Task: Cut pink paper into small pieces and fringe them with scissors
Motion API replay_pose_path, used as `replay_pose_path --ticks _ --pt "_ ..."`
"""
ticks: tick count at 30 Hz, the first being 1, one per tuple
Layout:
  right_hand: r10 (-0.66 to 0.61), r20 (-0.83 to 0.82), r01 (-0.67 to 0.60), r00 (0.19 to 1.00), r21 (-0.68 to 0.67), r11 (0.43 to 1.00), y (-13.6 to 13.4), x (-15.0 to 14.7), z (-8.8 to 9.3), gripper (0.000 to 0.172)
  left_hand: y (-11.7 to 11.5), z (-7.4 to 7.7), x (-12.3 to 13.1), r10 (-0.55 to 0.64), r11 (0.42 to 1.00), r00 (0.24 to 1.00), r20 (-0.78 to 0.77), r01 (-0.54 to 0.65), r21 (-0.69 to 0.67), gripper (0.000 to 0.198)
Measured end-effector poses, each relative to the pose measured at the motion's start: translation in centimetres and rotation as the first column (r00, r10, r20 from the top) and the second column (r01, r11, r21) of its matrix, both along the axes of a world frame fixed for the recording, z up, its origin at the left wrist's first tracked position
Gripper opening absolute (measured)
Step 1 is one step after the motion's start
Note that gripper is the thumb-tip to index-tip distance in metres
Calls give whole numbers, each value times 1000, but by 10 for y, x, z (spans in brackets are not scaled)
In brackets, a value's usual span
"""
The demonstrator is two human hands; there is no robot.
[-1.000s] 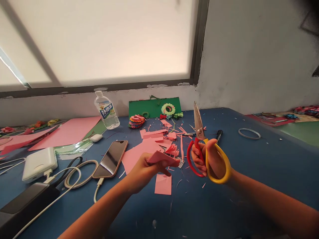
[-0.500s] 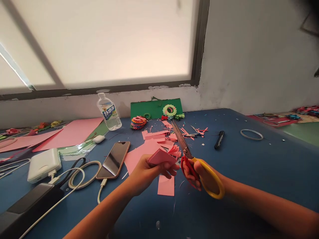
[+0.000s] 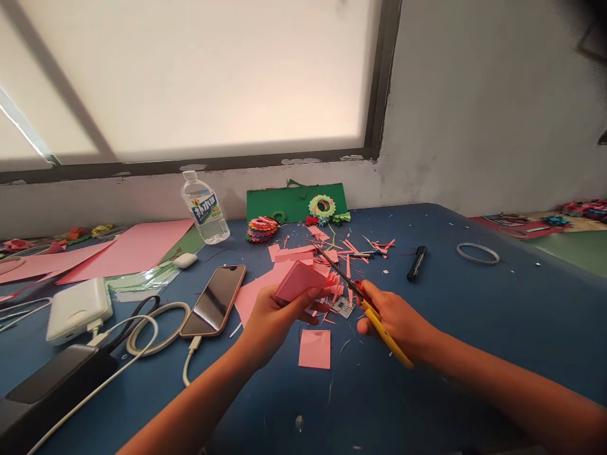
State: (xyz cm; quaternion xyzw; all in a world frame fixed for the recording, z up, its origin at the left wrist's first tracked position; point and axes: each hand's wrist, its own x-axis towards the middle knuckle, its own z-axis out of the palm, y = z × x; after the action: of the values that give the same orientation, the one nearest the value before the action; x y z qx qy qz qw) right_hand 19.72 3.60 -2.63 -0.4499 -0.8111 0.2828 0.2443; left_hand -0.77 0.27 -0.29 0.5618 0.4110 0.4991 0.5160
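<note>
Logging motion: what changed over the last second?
Right hand swung the scissors from near upright to leaning left; left hand tilted its pink paper up more. Nothing was picked up or let go. Plastic bottle, smartphone and black pen stayed put.

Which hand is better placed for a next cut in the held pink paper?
The right hand, most likely: it already holds the scissors, with the blades pointing forward, close to the paper. The left hand grips the pink paper, so it seems better suited to steadying it.
</note>
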Motion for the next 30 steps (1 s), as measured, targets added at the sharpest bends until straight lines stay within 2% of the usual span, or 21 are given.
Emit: replay_pose_path --ticks 2,4,7,10,14,18,23,27,30 --pt "-18 -40 17 999 -23 1000 -3 -2 2 40 0 2 0 3 1000 1000 -10 -3 1 28" --pt "29 -180 -45 983 -87 995 -6 -6 2 35 -1 1 1 -23 1000 1000 -6 23 -21 29" --pt "77 -438 -164 896 -163 973 -11 -12 1 30 -1 -2 2 -118 990 993 10 119 -80 28" --pt "31 -552 -138 833 -154 978 -14 -16 1 29 -1 -9 4 -236 960 972 -23 229 -160 29" --pt "12 -586 -143 811 -177 974 -13 -15 2 29 0 -19 7 -342 909 939 -47 318 -269 30" --pt "23 -593 -174 805 -199 964 -8 -12 -3 26 2 -24 8 -335 912 939 -79 302 -277 30" --pt "42 -590 -216 806 -227 950 -3 -13 -6 25 2 -21 4 -358 903 928 -103 316 -291 29" --pt "8 -581 -119 814 -153 981 10 -8 0 25 4 -14 -1 -313 922 939 -145 264 -281 29" --pt "-110 -432 71 895 -105 992 31 6 1 23 7 -9 -4 -227 954 957 -182 181 -239 26"
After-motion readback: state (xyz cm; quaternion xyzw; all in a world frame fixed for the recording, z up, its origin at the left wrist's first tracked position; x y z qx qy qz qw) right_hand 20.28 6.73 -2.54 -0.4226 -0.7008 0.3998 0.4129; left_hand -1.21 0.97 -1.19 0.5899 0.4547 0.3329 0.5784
